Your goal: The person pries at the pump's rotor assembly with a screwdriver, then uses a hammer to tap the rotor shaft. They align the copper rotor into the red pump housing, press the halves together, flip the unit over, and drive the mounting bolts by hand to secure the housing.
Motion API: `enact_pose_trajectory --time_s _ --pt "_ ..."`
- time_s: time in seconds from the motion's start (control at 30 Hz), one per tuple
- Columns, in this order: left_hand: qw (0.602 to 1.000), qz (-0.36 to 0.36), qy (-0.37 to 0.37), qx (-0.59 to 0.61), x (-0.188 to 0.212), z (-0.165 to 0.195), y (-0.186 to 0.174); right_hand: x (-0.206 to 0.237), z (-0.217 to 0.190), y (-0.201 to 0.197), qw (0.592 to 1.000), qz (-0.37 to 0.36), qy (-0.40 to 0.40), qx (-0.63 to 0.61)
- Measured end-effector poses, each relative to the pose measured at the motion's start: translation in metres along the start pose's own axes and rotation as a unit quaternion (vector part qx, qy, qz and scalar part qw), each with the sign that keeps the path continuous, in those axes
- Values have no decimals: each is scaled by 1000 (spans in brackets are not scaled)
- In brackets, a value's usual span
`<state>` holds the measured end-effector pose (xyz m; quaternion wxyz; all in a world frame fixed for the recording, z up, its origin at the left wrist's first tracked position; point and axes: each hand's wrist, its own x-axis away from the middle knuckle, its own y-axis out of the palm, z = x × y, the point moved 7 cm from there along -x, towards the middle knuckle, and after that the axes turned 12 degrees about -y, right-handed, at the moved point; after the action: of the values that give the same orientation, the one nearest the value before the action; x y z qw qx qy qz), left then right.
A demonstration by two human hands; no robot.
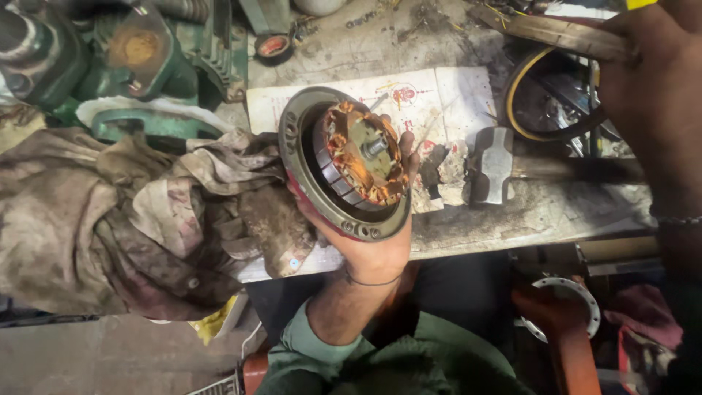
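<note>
My left hand [369, 245] holds up a round motor part [344, 164] above the bench edge. It is a grey metal housing ring with a red rim underneath, copper windings and a short centre shaft inside. My fingers cup it from below, and a fingertip shows at its right side. My right hand [651, 80] is at the far right, dark and close to the camera. It lies over the end of a wooden strip [556, 33] and beside a black ring with a yellow edge [548, 95]. Whether it grips anything is unclear.
A small sledge hammer [491, 164] lies on the dirty bench [541, 212] right of the motor part, on stained paper [439, 91]. Grimy rags [146, 212] cover the left. A green machine body [139, 58] and a tape roll [274, 45] sit at the back. A white flange ring [585, 292] is below the bench.
</note>
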<state>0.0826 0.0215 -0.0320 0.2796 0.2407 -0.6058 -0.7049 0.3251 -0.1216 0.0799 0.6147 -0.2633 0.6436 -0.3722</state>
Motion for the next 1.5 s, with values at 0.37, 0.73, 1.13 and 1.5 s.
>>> enact_pose_trajectory --time_s 0.37,0.73,1.13,1.5 --pt "1000 -7 -23 10 0 -8 -5 -29 -6 -1 987 -11 -102 123" --pt "999 -17 -12 28 -2 -4 -6 -68 24 30 971 27 57 -229" --pt "1000 -26 6 13 -1 -1 -5 -89 9 102 875 -134 270 -379" --pt "1000 -22 -5 -3 1 -4 1 -90 -38 85 952 -140 -45 -268"
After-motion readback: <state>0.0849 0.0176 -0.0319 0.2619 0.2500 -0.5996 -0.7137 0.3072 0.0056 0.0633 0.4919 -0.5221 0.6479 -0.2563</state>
